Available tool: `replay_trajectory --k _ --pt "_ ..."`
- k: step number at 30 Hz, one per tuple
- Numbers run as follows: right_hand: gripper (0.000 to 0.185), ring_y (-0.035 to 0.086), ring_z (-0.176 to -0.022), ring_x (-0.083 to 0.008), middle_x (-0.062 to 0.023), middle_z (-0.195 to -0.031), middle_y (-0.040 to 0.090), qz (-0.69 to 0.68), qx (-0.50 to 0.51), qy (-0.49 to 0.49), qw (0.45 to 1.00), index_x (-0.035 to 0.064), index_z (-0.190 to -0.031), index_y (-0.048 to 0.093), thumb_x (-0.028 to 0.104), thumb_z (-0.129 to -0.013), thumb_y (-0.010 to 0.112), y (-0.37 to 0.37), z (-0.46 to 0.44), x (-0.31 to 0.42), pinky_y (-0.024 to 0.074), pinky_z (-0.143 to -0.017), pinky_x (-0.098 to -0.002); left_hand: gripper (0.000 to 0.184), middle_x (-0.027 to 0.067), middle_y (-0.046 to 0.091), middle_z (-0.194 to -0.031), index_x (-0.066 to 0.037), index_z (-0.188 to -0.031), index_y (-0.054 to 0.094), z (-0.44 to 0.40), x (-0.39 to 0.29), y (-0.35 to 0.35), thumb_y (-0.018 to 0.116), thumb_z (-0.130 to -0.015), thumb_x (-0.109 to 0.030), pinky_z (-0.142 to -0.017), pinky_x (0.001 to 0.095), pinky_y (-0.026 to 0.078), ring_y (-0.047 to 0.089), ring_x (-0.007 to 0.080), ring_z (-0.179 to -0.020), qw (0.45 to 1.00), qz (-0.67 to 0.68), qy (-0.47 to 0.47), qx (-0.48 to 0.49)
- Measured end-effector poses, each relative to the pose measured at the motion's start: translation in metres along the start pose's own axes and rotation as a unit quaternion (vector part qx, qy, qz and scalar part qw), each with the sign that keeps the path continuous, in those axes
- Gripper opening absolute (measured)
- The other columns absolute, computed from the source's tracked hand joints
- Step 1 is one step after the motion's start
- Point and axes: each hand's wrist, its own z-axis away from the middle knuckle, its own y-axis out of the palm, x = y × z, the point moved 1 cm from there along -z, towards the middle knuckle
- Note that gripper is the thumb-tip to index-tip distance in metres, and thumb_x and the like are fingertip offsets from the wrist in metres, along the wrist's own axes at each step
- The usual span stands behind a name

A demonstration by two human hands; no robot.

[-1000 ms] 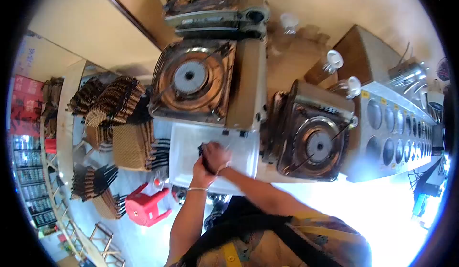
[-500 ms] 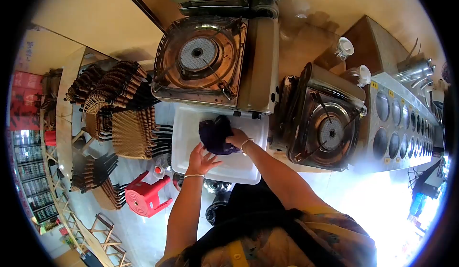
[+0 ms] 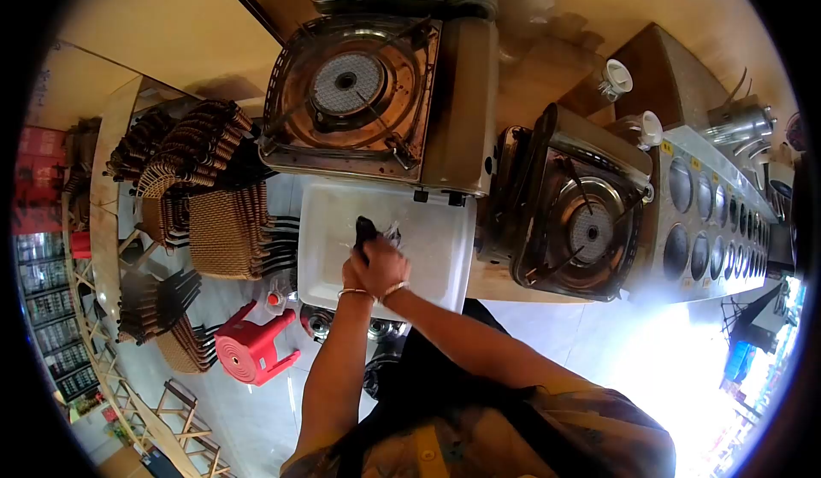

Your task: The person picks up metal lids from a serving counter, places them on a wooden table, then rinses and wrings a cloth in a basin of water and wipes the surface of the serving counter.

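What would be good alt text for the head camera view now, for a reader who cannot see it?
A person's right hand grips a bunched dark cloth over a white tub, the left hand close against it. A stained gas stove stands beyond it, a second stove is to the right, and stacked woven chairs and a red stool are at left.

Likely eatery: stacked chairs point(image 3: 224, 234), portable gas stoves point(image 3: 385, 102)

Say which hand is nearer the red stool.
Left. The left hand is over the white tub, up and right of the red stool in the picture; the right hand overlaps it, farther right.
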Motion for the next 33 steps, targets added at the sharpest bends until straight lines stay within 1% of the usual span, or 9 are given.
replay_trajectory --k 3,5,7,11,13,19,23,25,33 --pt "0.018 0.052 -0.065 -0.0270 -0.0080 -0.070 0.054 0.176 -0.095 0.076 0.977 0.0083 -0.070 0.056 0.026 -0.068 0.052 0.094 0.007 -0.021 0.0401 -0.056 -0.0379 0.035 0.0097 0.053 -0.104 -0.005 -0.106 0.050 -0.001 0.003 -0.004 0.036 -0.082 -0.025 -0.082 0.0379 0.041 0.050 0.0249 -0.097 1.000 0.005 0.000 0.002" --pt "0.018 0.053 -0.063 -0.0267 -0.0080 -0.072 0.056 -0.056 -0.193 0.363 0.910 0.0100 -0.067 0.054 0.028 -0.069 0.052 0.036 0.000 0.030 0.0403 -0.053 -0.0407 0.035 0.0099 0.053 -0.104 -0.005 -0.107 0.049 -0.005 -0.002 -0.009 0.035 -0.082 -0.025 -0.083 0.0381 0.041 0.049 0.0252 -0.098 1.000 0.005 -0.004 0.017" --pt "0.020 0.053 -0.056 -0.0272 -0.0090 -0.071 0.056 -0.148 -0.064 -0.035 0.986 0.0100 -0.066 0.053 0.030 -0.069 0.052 -0.019 0.038 0.038 0.0419 -0.049 -0.0400 0.036 0.0101 0.053 -0.105 -0.005 -0.107 0.049 -0.007 -0.009 -0.018 0.034 -0.082 -0.025 -0.083 0.0384 0.040 0.049 0.0255 -0.098 0.999 0.007 -0.012 0.035" --pt "0.023 0.055 -0.053 -0.0247 -0.0102 -0.069 0.055 0.030 -0.100 0.064 0.992 0.0099 -0.068 0.053 0.031 -0.075 0.047 0.013 0.000 -0.017 0.0405 -0.037 -0.0364 0.037 0.0105 0.052 -0.107 -0.004 -0.108 0.049 -0.008 -0.007 -0.026 0.032 -0.082 -0.025 -0.085 0.0389 0.039 0.048 0.0260 -0.100 0.997 0.034 -0.033 0.068" --pt "0.028 0.056 -0.072 -0.0284 -0.0115 -0.080 0.056 -0.022 -0.076 0.232 0.969 0.0103 -0.079 0.055 0.036 -0.080 0.043 0.007 -0.022 -0.053 0.0440 -0.054 -0.0398 0.038 0.0129 0.048 -0.115 -0.004 -0.112 0.047 0.020 -0.003 0.021 0.030 -0.082 -0.022 -0.093 0.0396 0.034 0.045 0.0254 -0.106 0.995 0.027 0.014 0.091" --pt "0.026 0.046 -0.095 -0.0335 -0.0157 -0.098 0.051 -0.022 -0.119 0.297 0.947 0.0059 -0.091 0.050 0.026 -0.074 0.051 -0.024 -0.007 -0.089 0.0382 -0.077 -0.0440 0.037 0.0068 0.048 -0.105 -0.014 -0.113 0.046 0.046 -0.015 0.027 0.049 -0.077 -0.021 -0.090 0.0462 0.035 0.044 0.0287 -0.101 0.993 0.073 0.065 -0.069" --pt "0.031 0.042 -0.101 -0.0303 -0.0132 -0.107 0.048 0.148 -0.178 0.087 0.969 0.0076 -0.099 0.050 0.022 -0.071 0.051 -0.007 0.005 -0.062 0.0330 -0.085 -0.0443 0.036 0.0043 0.043 -0.099 -0.015 -0.108 0.046 0.040 -0.016 0.008 0.056 -0.074 -0.020 -0.087 0.0460 0.035 0.042 0.0258 -0.096 0.984 -0.049 0.100 -0.141" --pt "0.034 0.043 -0.103 -0.0275 -0.0122 -0.111 0.047 0.156 0.113 -0.067 0.979 0.0096 -0.104 0.050 0.018 -0.071 0.048 0.030 -0.001 -0.059 0.0304 -0.088 -0.0438 0.035 0.0048 0.043 -0.100 -0.015 -0.107 0.046 0.035 -0.015 -0.008 0.056 -0.074 -0.019 -0.087 0.0451 0.034 0.041 0.0246 -0.096 0.978 -0.089 0.111 -0.154" --pt "0.030 0.054 -0.085 -0.0313 -0.0140 -0.087 0.058 -0.018 0.205 0.044 0.978 0.0070 -0.095 0.051 0.022 -0.069 0.053 0.039 -0.030 -0.044 0.0414 -0.073 -0.0423 0.027 0.0044 0.046 -0.106 -0.012 -0.100 0.049 0.029 -0.006 0.000 0.043 -0.076 -0.023 -0.084 0.0440 0.036 0.041 0.0237 -0.102 0.954 0.074 -0.037 -0.288"
